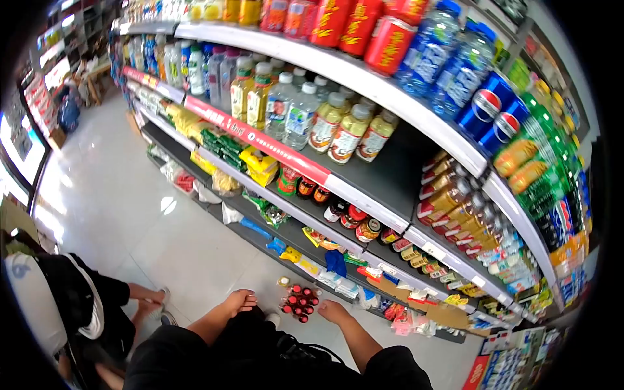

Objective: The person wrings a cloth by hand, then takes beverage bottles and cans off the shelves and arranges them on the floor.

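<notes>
A tight cluster of red-capped bottles [301, 300] stands low in front of me, close to the floor, between my two hands. One bottle with a pale yellowish cap [284, 281] stands just beside them. My left hand [241, 301] hovers left of the cluster, fingers loosely curled, with nothing visible in it. To the right of the bottles, and nearest to them, is my right hand [333, 312], its fingers curled in and seemingly holding nothing. Neither hand visibly touches a bottle.
A long shelf unit [260, 148] carries drink bottles, red cans [389, 44], blue Pepsi packs [492, 114], jars [368, 230] and bagged goods. Dark bare shelf [396, 170] shows beside the coconut-label bottles. Another person [84, 292] is at my left on the tiled floor [162, 253].
</notes>
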Demonstrator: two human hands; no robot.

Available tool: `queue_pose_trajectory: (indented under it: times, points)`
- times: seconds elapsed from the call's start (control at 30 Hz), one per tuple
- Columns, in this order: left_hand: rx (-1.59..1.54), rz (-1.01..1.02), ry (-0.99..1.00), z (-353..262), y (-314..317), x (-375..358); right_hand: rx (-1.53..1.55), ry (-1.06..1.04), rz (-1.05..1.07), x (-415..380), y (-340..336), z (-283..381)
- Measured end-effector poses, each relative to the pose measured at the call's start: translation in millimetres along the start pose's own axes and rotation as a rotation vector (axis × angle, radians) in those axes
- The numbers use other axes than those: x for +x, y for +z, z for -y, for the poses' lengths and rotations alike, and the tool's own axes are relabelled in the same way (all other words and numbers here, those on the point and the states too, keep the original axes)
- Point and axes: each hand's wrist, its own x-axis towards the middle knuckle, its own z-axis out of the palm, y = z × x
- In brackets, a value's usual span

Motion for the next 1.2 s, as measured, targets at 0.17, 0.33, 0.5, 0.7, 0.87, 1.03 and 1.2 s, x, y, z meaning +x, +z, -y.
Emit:
queue_pose_trajectory:
  times: [0.17,0.33,0.5,0.7,0.87,1.03,1.2]
  points:
    - [0.077,-0.015,0.126,-32,22,-26,0.059,0.057,-0.088,-18,-7,-22]
    - [0.197,0.074,0.328,-80,53,-36,0.264,0.043,-0.240,-13,-25,-24]
    - [0.294,0.160,0.541,-146,98,-46,0.452,-0.168,-0.410,-4,-83,-3]
    - [0.351,0.368,0.841,-234,178,-87,0.501,-0.367,-0.646,-6,-199,71]
    - [0.246,0.524,0.830,-296,234,-103,0.259,-0.428,-0.868,12,-297,133]
    - [-0.170,0.751,0.661,-340,273,-89,0.026,-0.331,-0.976,46,-374,192]
    - [-0.267,0.712,0.583,-368,295,-65,-0.300,-0.300,-1.096,96,-421,227]
